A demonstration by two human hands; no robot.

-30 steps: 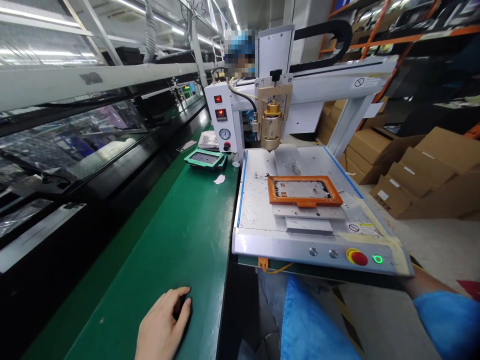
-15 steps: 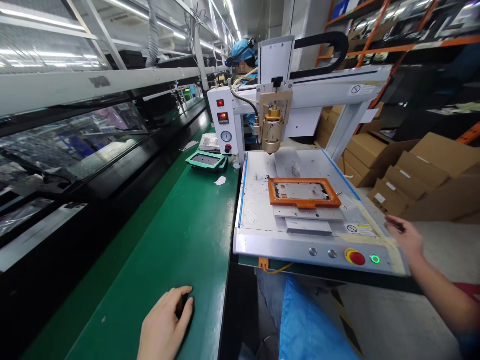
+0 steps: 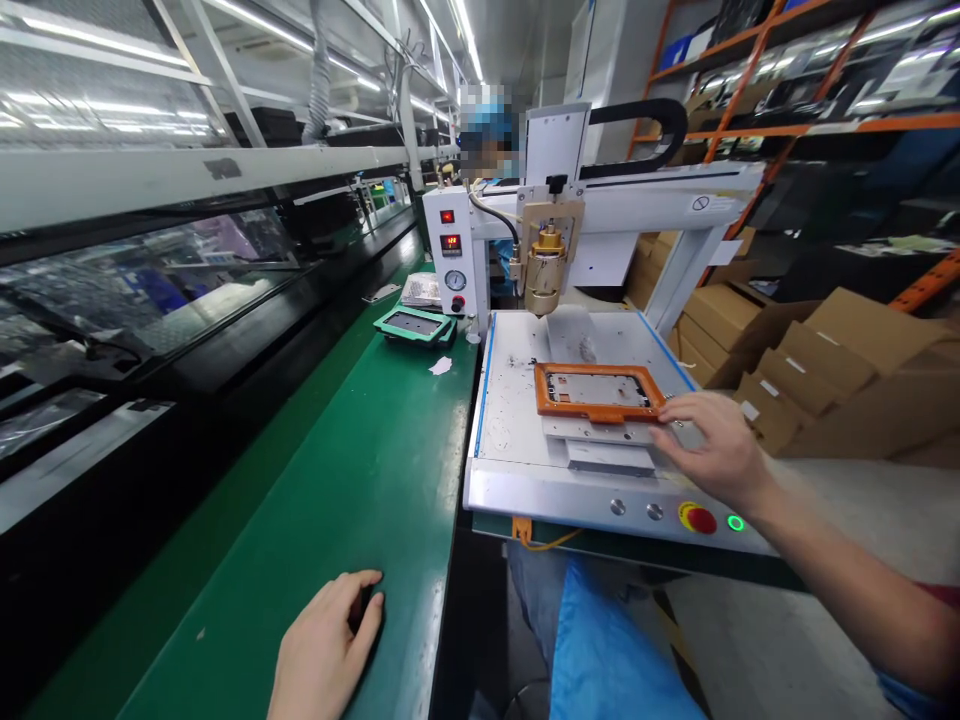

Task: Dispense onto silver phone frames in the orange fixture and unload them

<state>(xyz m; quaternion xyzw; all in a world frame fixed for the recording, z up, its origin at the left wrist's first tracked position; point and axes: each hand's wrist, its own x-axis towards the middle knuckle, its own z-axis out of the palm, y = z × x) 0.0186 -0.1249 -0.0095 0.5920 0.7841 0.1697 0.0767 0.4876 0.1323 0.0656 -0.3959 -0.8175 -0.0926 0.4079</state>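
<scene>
My left hand (image 3: 324,640) rests on the green tabletop at the bottom. Its index finger and thumb are apart, with only a dark shadow seen between them. An orange frame fixture (image 3: 598,413) lies on a metal block on the white bed of a dispensing machine. A grey phone-sized plate (image 3: 600,389) sits inside that frame. My right hand (image 3: 712,445) is at the frame's front right corner, thumb and forefinger spread; whether the fingertips touch it I cannot tell. Above the bed hangs the machine's brass-coloured nozzle head (image 3: 544,275).
A green frame (image 3: 412,324) and a scrap of white paper (image 3: 440,366) lie on the table left of the machine. A red stop button (image 3: 700,518) is on the machine's front. Cardboard boxes (image 3: 825,370) stand to the right. A co-worker (image 3: 487,140) is behind.
My right hand has moved left and inward, from beside the machine's right edge to the orange frame's corner. My left hand stays on the table. The view has shifted slightly.
</scene>
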